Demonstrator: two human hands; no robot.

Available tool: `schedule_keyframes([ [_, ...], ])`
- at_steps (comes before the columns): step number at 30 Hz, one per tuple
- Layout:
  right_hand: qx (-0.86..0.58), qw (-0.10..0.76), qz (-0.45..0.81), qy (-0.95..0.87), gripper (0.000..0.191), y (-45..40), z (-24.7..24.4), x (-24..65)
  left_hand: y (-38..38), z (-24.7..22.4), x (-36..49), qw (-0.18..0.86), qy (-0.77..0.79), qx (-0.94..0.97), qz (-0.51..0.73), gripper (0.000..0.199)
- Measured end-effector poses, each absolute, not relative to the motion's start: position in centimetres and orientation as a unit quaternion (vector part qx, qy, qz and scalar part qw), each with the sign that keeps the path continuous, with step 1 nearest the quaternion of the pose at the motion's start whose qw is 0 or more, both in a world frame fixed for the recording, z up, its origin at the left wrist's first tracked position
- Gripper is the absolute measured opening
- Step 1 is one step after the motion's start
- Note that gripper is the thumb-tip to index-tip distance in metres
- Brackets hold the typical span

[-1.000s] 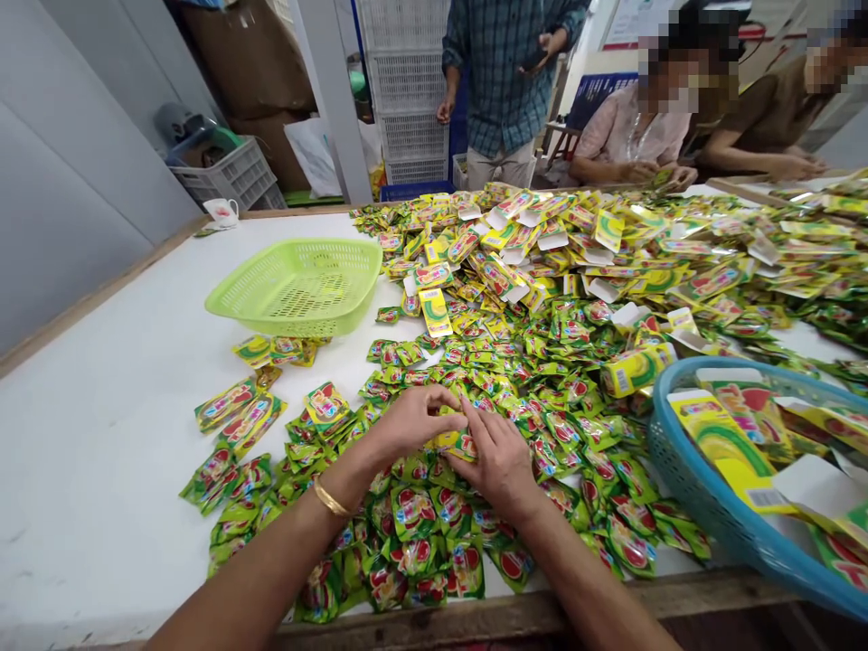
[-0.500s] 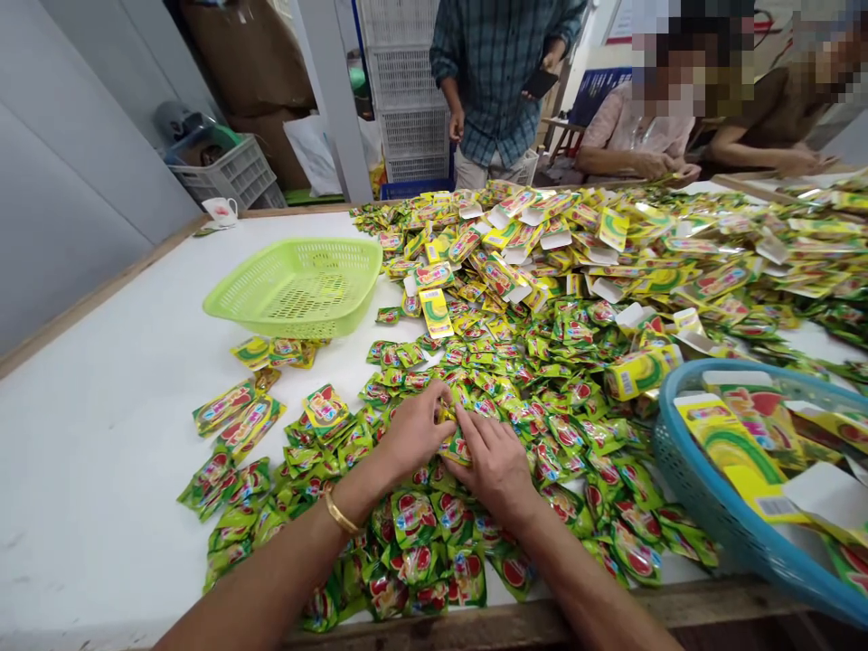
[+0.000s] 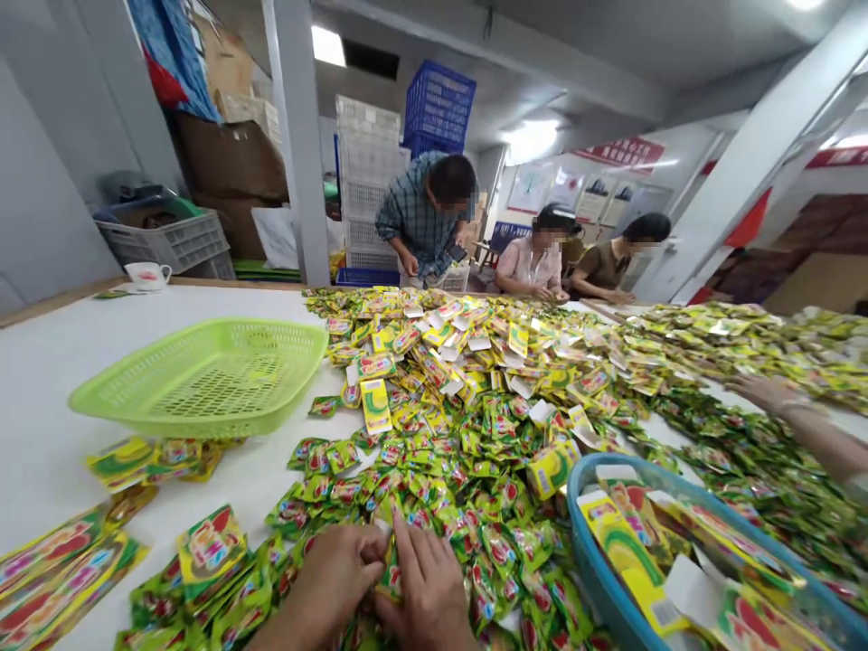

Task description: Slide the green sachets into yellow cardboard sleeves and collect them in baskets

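Note:
My left hand [image 3: 339, 570] is at the bottom middle, its fingers bent and pinching the edge of a small printed packet [image 3: 391, 568]. From the other side my right hand [image 3: 432, 583] presses on the same packet, with its fingers stretched forward and together. The fingers hide much of the packet. Beneath and around both hands lies a spread of shiny green sachets [image 3: 502, 547] with red fruit pictures. To the right stands a blue basket [image 3: 584, 533] with yellow cartons [image 3: 620, 547] in it, some with white flaps up.
A light-green basket [image 3: 101, 402] stands on the white table [image 3: 41, 461] at left. A heap of yellow cartons [image 3: 434, 339] lies farther back. A co-worker's hand [image 3: 763, 393] reaches in at right. Several people [image 3: 424, 212] are beyond the table. A white cup [image 3: 147, 275] stands far left.
The view has tilted up, so the ceiling, wall posters and stacked crates now show. My hands appear lower, still together at the packet. A co-worker's hand has come into view at right.

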State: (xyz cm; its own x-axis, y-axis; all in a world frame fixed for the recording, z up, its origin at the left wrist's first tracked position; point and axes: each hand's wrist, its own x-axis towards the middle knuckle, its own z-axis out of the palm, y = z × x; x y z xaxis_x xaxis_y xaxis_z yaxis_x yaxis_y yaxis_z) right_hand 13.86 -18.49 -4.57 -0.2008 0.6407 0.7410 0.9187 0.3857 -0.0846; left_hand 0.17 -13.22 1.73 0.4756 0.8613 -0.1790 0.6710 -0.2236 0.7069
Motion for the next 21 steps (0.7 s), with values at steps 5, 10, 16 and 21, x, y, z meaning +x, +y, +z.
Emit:
schedule_keyframes([
  [5,-0.504,0.356,-0.181,-0.766,0.067,-18.7,-4.2,13.6,-13.9,1.3,0.7,0.51,0.446,0.729,0.094,0.017],
  [10,-0.506,0.355,-0.158,-0.77,0.063,-18.9,-3.2,13.4,-15.9,2.1,-0.6,0.683,0.411,0.599,0.081,0.048],
  [16,-0.565,0.352,-0.163,-0.728,0.069,-19.9,0.3,15.2,-17.3,4.7,-0.4,0.619,0.414,0.638,0.197,0.049],
  [21,-0.568,0.319,-0.187,-0.736,0.065,-21.2,1.0,17.0,-17.1,5.3,2.1,0.611,0.345,0.69,0.178,0.032],
])
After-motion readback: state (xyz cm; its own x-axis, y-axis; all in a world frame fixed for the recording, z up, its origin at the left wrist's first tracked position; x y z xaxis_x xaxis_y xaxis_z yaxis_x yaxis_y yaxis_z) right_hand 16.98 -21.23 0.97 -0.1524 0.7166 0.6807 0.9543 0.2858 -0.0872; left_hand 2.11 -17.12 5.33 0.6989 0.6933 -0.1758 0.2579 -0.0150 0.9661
